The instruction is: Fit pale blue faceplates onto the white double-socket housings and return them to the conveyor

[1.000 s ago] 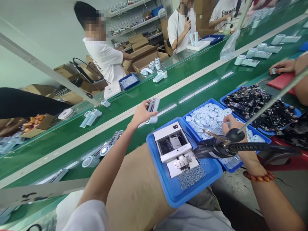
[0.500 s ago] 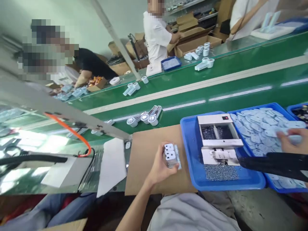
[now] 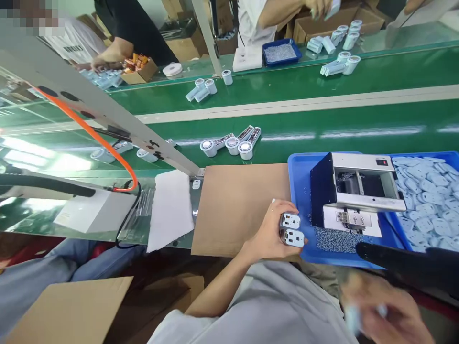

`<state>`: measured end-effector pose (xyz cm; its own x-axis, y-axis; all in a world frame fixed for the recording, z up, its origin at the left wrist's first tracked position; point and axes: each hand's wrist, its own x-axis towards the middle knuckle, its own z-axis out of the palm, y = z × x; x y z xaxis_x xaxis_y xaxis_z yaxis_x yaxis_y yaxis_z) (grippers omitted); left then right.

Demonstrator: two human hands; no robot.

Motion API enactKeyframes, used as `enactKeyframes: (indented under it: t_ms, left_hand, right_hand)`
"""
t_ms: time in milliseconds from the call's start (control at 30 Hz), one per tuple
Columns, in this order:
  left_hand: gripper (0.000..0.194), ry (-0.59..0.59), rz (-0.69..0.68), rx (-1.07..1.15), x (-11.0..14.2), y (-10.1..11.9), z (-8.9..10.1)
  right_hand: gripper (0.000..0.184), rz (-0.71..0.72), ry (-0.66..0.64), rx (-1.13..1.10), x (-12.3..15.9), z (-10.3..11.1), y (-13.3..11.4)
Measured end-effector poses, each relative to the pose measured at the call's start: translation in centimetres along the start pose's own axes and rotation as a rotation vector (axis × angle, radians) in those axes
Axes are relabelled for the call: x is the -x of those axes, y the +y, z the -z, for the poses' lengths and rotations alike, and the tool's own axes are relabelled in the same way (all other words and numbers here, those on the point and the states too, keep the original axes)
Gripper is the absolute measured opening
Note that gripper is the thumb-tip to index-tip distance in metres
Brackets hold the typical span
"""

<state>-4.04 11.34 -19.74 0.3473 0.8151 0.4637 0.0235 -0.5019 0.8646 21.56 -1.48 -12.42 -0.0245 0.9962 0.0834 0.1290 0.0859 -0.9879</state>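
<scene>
My left hand [image 3: 270,231] is wrapped round two small units with rounded white end plates [image 3: 293,238], which have dark slots and holes. It is over the right front of the brown cardboard sheet [image 3: 236,210], close to a blue tray [image 3: 298,167]. Low on the right, my right hand [image 3: 387,306] is smeared by motion. Pale blue plastic pieces [image 3: 353,319] show at its fingers; their shape is too blurred to tell. A dark bar-like tool [image 3: 401,260] hides part of the space just above that hand.
A screw feeder [image 3: 369,191] stands in the blue tray beside loose screws [image 3: 337,240]. Pale blue plastic covers [image 3: 430,200] fill another tray at right. Handheld devices [image 3: 245,149] lie on the green belt. A slanted metal post [image 3: 154,143] crosses at left. Co-workers sit opposite.
My right hand has left the tray of covers and come down towards my lap with pale blue pieces. My left hand, still gripping the units, is nearer the screw tray. The view has tilted down.
</scene>
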Motion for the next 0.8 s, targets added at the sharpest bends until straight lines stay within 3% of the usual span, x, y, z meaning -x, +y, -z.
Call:
enactKeyframes:
  t_ms: [33,67,133,200,300,467,633,800]
  left_hand:
    - [0.089,0.016,-0.017,-0.003,0.0,-0.2,-0.3]
    - [0.093,0.025,-0.037,-0.012,0.1,-0.5,-0.5]
    - [0.105,0.022,-0.072,-0.028,0.3,-0.9,-0.7]
    - [0.111,0.004,-0.087,-0.013,0.4,-1.0,-0.7]
    - [0.118,-0.020,-0.085,0.037,0.4,-0.6,-0.4]
    - [0.131,-0.032,-0.175,-0.027,0.4,-0.3,-0.2]
    - [0.109,-0.009,-0.199,-0.014,0.6,-1.6,-0.3]
    - [0.091,-0.003,-0.227,0.010,-0.1,-2.4,-0.4]
  right_hand:
    - [0.019,-0.019,0.059,0.015,-0.9,-2.2,-0.5]
    - [0.017,-0.062,0.118,0.018,-2.1,-4.2,-1.0]
    - [0.030,-0.117,0.179,0.003,-5.2,-7.2,-2.2]
    - [0.036,-0.113,0.181,0.024,-8.0,-8.4,-3.1]
    - [0.035,-0.132,0.085,0.041,-10.4,-7.9,-3.5]
    - [0.049,-0.219,-0.083,-0.076,-11.4,-6.9,-2.6]
    - [0.048,-0.224,-0.039,-0.213,-11.3,-7.8,-2.2]
    - [0.034,-0.185,0.085,-0.277,-10.6,-6.8,-2.5]
